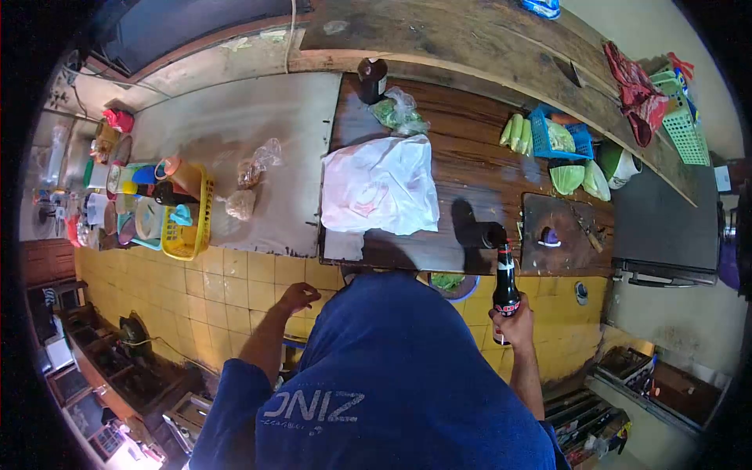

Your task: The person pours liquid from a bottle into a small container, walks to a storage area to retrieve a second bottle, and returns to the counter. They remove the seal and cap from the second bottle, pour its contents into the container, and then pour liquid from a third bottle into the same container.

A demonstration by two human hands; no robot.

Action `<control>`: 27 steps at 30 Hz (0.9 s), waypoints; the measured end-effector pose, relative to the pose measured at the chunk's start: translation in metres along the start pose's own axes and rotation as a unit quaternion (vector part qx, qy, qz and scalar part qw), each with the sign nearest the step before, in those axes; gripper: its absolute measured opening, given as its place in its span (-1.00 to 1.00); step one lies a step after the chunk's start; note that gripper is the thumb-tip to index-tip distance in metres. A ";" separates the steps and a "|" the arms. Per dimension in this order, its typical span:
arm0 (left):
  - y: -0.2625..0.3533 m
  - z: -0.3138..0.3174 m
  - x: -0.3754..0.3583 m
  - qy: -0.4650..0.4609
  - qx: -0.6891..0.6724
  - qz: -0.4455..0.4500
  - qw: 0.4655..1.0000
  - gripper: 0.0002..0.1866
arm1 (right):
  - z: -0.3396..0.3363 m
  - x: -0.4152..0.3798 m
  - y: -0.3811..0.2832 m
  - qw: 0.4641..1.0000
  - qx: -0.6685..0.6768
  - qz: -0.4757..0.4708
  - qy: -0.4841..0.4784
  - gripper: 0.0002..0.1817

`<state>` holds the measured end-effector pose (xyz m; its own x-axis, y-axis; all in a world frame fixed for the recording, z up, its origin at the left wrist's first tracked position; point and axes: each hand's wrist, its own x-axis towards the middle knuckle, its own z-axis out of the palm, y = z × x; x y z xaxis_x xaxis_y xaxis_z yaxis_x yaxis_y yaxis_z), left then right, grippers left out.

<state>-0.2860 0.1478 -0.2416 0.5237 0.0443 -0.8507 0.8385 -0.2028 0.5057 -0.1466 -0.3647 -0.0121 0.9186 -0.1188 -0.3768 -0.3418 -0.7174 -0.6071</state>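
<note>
My right hand (513,317) is wrapped round the lower part of a dark sauce bottle (506,274) with a red, white and black label. The bottle's neck points to the table edge, close to a small dark cup (491,235). My left hand (299,298) hangs beside my body, in front of the table, with loosely bent fingers and nothing in it. A white plastic bag (380,188) lies on the brown tabletop (470,172). Right of the bottle is a dark cutting board (560,254) with a purple onion piece (550,237) and a knife (586,231).
At the back right stands a blue basket (583,145) of vegetables, beside pale green cobs (516,133) and cut cabbage (567,178). Another dark bottle (372,82) and a bag of greens (399,113) are at the back. A yellow basket (205,227) holds containers at the left.
</note>
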 end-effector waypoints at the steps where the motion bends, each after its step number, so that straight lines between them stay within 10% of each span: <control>1: -0.001 0.001 0.000 -0.002 -0.002 0.000 1.000 -0.51 | 0.001 0.002 0.006 1.000 -0.003 0.001 0.001 -0.50; 18: -0.002 -0.010 -0.011 0.011 -0.056 -0.014 0.998 -0.60 | 0.006 0.005 0.039 0.997 -0.010 0.075 -0.013 -0.51; 19: -0.054 -0.020 0.024 -0.068 0.058 0.178 0.980 -0.60 | 0.016 0.011 0.074 0.999 0.010 0.049 -0.018 -0.52; 21: -0.022 -0.013 0.003 0.000 -0.019 0.040 0.999 -0.59 | 0.005 -0.001 0.030 0.990 0.076 0.108 -0.041 -0.52; 23: -0.022 -0.015 0.010 -0.017 0.001 0.028 0.999 -0.60 | 0.011 0.001 0.034 0.998 -0.017 -0.058 0.021 -0.55; 27: -0.009 -0.016 0.002 0.002 0.038 0.036 0.999 -0.59 | 0.010 -0.003 0.018 1.000 0.003 -0.010 0.001 -0.52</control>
<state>-0.2902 0.1650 -0.2460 0.5833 0.0317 -0.8117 0.7849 -0.2792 0.5531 -0.1575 -0.3707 -0.0292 0.9256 -0.1058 -0.3635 -0.3246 -0.7156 -0.6185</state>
